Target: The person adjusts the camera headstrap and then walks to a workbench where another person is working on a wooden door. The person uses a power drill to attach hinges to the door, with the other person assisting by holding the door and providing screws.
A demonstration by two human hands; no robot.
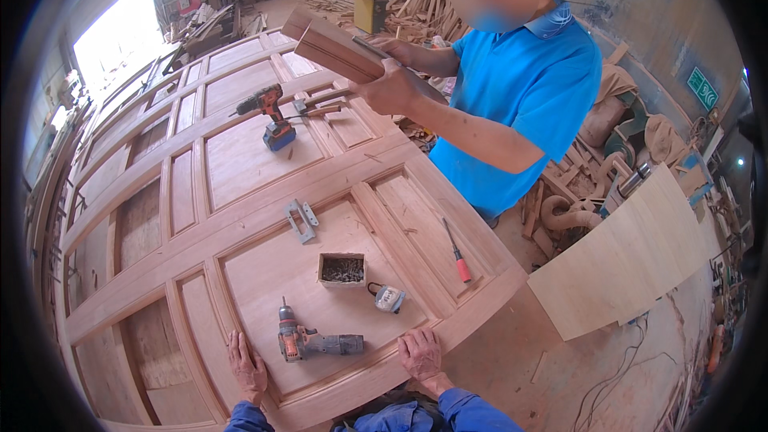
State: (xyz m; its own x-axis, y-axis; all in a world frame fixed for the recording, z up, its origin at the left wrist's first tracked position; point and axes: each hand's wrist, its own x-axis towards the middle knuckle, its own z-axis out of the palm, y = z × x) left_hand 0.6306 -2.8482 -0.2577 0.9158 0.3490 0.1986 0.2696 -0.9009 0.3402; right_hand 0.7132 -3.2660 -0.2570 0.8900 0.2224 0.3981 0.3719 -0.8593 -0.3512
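Observation:
My left hand [247, 370] lies flat on a wooden door panel [364, 368] near its front edge, fingers stretched out and holding nothing. My right hand [420, 354] rests on the panel's front rail, fingers spread, with nothing in it. Between them a cordless drill [300, 342] in orange and black lies on its side. Just beyond it stand a small open box [342, 281] of dark screws and a tape measure [389, 298]. Metal hinges [302, 221] lie farther off. To the right is a screwdriver [458, 254] with a red handle.
Across the panel a person in a blue shirt [512, 96] holds a wooden piece [340, 52] in both hands. A second drill [272, 116] with a blue battery and a hammer [320, 109] lie near them. A plywood sheet [624, 256] leans at right, before piled wood scraps.

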